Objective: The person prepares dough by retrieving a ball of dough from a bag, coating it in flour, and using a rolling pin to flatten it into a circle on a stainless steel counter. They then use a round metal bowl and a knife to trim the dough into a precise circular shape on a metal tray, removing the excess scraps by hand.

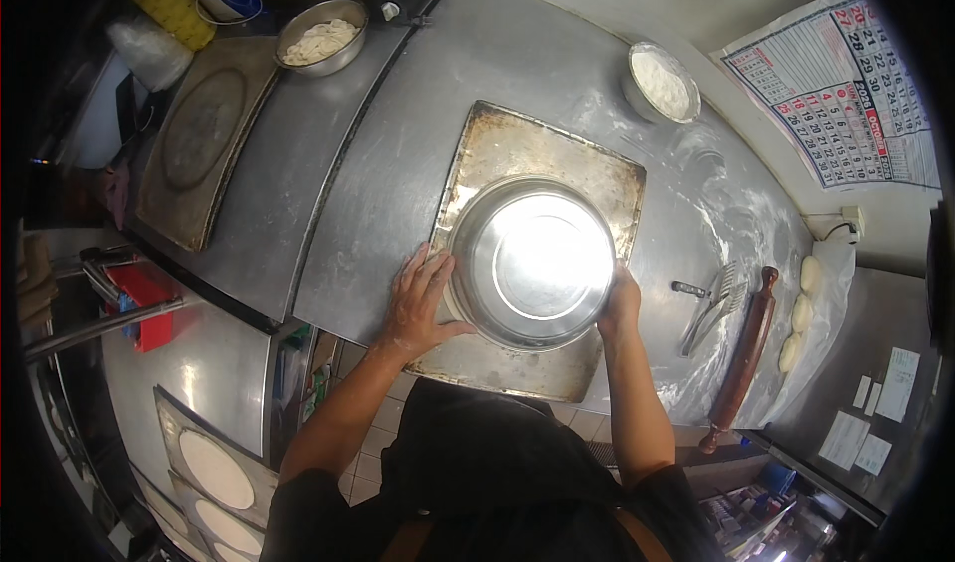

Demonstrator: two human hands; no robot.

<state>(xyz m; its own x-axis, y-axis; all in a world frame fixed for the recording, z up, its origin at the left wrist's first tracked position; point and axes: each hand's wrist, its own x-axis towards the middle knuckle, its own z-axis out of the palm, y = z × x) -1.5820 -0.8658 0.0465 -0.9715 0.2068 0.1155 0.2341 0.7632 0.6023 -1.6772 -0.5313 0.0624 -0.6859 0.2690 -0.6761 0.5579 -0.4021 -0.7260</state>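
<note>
An upturned round metal bowl or pan [515, 323] rests on a stained rectangular baking sheet [545, 140] that lies on the steel worktable. My left hand [418, 308] lies at its left rim with the fingers apart, pressing beside the rim over the sheet. At the right side my right hand [621, 301] has its fingers curled around the rim. A thin pale edge, perhaps dough, shows under the rim near my left hand. What lies beneath the metal is otherwise hidden.
Right: forks [716, 308], a small knife [691, 289], a wooden rolling pin [746, 360], dough balls [801, 313] on plastic. Back: a flour bowl [662, 84]. Left: a bowl of dough pieces [322, 40], another baking sheet [201, 137]. Flat dough rounds [216, 469] lie lower left.
</note>
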